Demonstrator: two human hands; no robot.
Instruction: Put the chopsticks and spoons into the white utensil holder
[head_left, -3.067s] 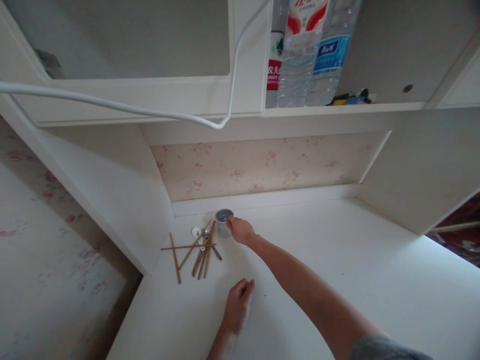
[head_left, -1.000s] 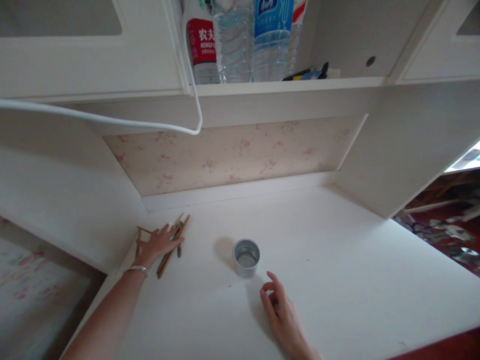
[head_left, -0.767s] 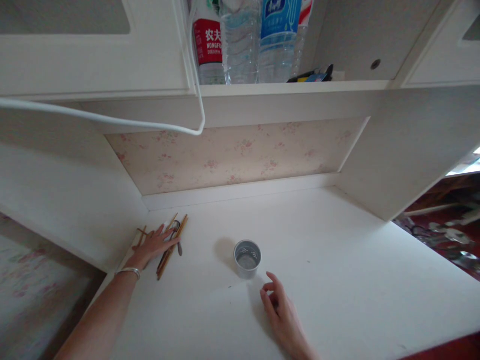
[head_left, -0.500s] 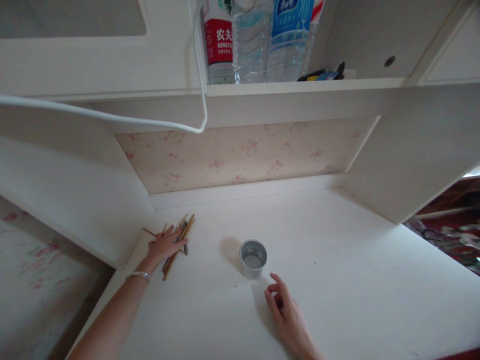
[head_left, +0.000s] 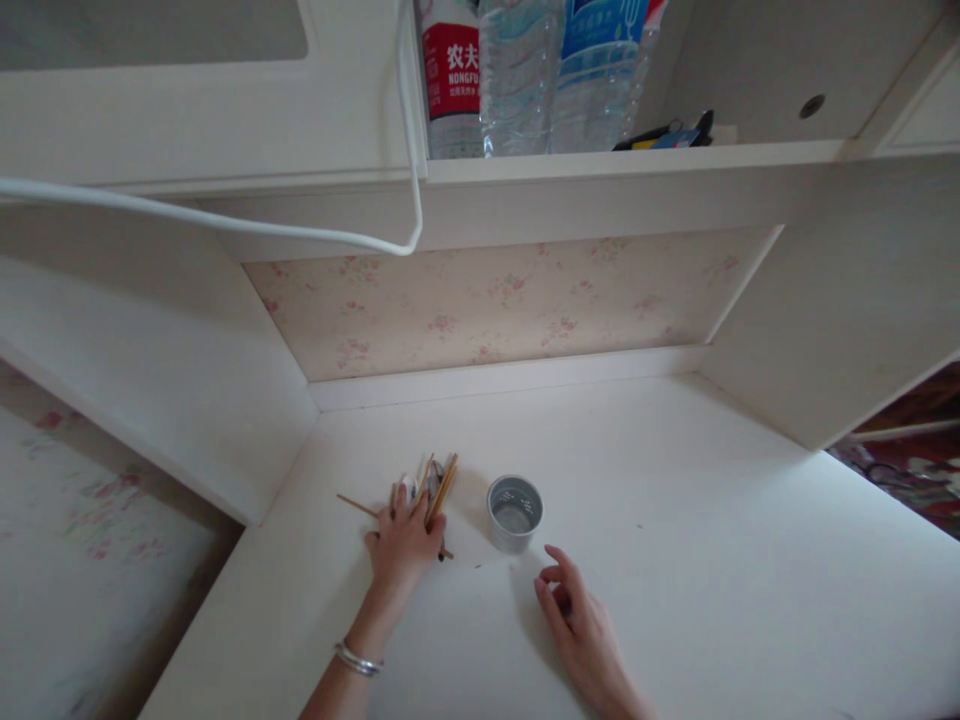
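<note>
My left hand lies over a loose bundle of wooden chopsticks, its fingers closed around part of it. A metal spoon sticks out at the top of the bundle, beside something white that I cannot make out. One thin stick points out to the left. Right of the bundle stands a grey metal cup with holes in its bottom, upright and with nothing inside. My right hand rests just below and right of the cup, not touching it, fingers loosely curled and apart, holding nothing.
A white desktop carries everything, with side panels left and right. Above it, a shelf holds several plastic bottles and some small dark items. A white cable hangs across the upper left.
My left hand has slid the chopsticks and spoons rightward, close to the cup. The right hand and the cup have stayed in place. The view has shifted slightly.
</note>
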